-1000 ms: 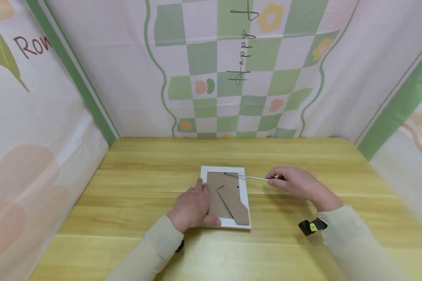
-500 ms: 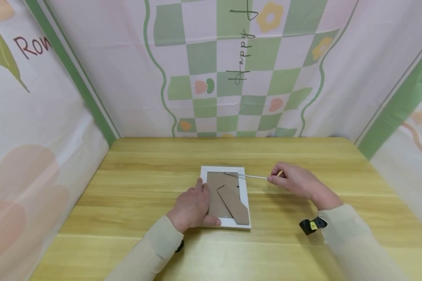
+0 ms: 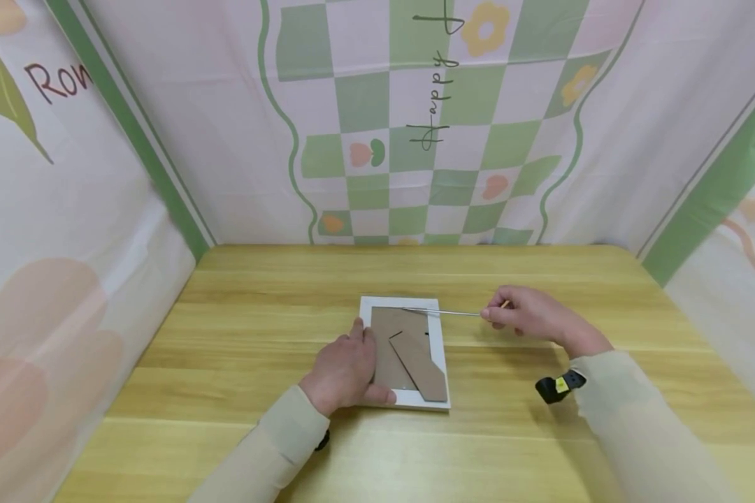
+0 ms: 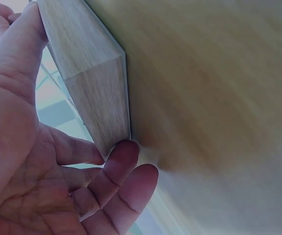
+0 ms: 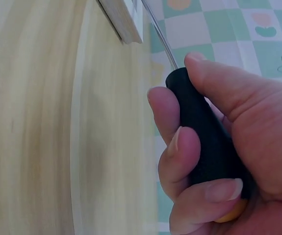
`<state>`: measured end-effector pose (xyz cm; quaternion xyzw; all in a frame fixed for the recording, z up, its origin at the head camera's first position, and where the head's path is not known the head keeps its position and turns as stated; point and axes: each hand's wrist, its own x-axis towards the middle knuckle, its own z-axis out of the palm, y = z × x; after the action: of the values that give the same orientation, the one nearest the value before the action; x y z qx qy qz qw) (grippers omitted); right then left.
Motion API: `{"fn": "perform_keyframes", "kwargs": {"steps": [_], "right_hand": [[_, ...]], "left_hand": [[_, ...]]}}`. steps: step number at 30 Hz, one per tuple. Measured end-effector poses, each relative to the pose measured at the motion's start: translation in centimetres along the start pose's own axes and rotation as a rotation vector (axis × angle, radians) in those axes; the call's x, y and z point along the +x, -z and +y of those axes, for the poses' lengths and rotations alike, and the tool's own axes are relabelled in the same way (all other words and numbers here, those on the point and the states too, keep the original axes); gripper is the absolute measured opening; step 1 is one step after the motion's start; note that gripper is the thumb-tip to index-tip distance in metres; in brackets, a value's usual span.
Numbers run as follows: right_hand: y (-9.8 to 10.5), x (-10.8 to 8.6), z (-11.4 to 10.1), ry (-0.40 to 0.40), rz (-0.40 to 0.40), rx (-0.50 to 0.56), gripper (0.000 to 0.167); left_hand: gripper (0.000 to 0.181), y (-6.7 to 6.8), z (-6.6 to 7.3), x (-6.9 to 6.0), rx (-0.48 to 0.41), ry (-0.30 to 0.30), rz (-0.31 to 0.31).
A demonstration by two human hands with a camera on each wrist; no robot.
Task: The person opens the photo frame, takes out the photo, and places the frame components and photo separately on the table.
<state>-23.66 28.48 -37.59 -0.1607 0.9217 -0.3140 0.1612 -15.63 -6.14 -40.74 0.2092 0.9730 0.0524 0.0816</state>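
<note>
A white picture frame lies back side up on the table, with a brown backing board and an angled stand flap. My left hand grips its left side; in the left wrist view thumb and fingers hold the frame's edge. To the right, my right hand holds a screwdriver, its metal shaft reaching across the frame's right border to the backing's top edge. The right wrist view shows my fingers curled round the black handle, with an orange end.
The wooden table extends around the frame. Behind it hangs a patterned curtain with green checks, and more cloth hangs along the left and right sides. A black wrist device sits below the right wrist.
My right hand has moved slightly up and away, and the screwdriver lies at a flatter slant, its tip still at the backing's top edge. My left hand and the frame stay in place.
</note>
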Motion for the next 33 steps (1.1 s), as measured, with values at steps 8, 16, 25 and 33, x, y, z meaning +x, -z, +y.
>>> {"fn": "perform_keyframes", "kwargs": {"steps": [8,16,25,33], "right_hand": [[0.5,0.6,0.5,-0.050,-0.050,0.085,0.038],[0.5,0.4,0.4,-0.041,-0.027,0.072,0.038],[-0.4,-0.7,-0.3,0.029,0.102,-0.094,0.027],[-0.9,-1.3,-0.6,0.082,0.152,-0.125,0.021]], "left_hand": [[0.121,0.1,0.0,0.0,-0.010,-0.001,0.004],[0.120,0.1,0.0,0.1,-0.009,0.007,0.007],[0.120,0.0,0.0,0.2,-0.010,0.018,-0.005],[0.120,0.1,0.1,0.1,-0.015,0.019,-0.005]]}}
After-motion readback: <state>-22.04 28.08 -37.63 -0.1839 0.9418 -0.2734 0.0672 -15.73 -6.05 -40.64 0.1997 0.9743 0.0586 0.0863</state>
